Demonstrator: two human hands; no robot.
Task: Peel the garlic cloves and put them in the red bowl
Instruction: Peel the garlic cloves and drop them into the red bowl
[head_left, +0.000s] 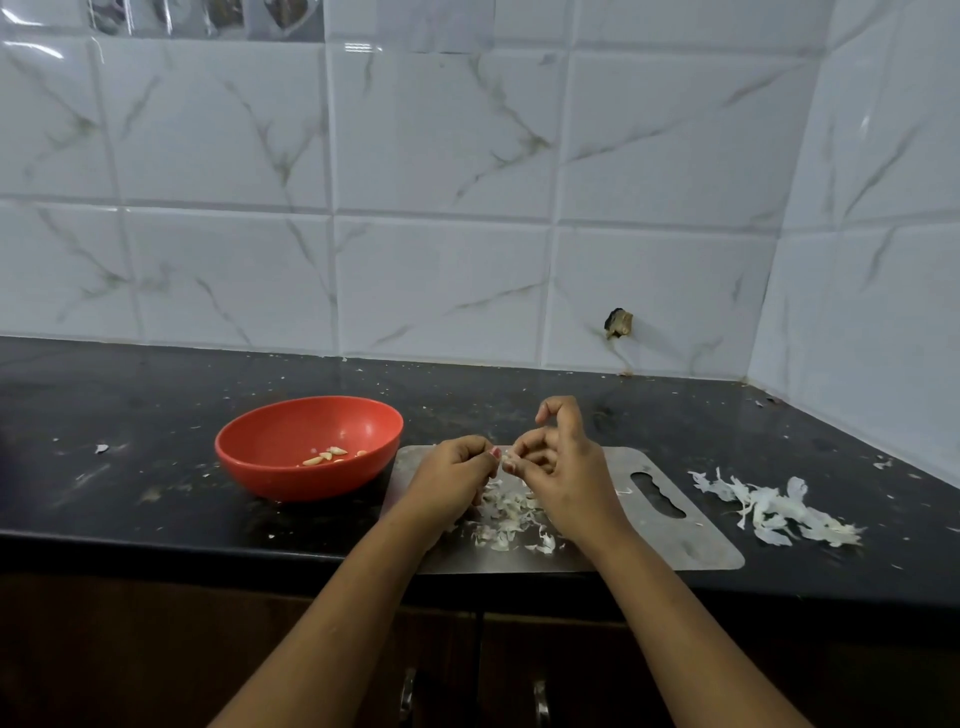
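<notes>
A red bowl (270, 462) stands on the black counter, left of a steel cutting board (670, 540). Several peeled garlic cloves (326, 456) lie in the bowl's bottom. Above the board, my left hand (451, 475) and my right hand (558, 467) meet at the fingertips. Both pinch one small garlic clove (503, 457), pale with a pinkish skin. The clove is mostly hidden by the fingers. A pile of loose garlic skins (506, 517) lies on the board under my hands.
A second heap of white garlic skins (774, 512) lies on the counter right of the board. Small scraps are scattered over the black counter (130, 415). A tiled wall rises behind and at the right. Cabinet doors with handles sit below the counter edge.
</notes>
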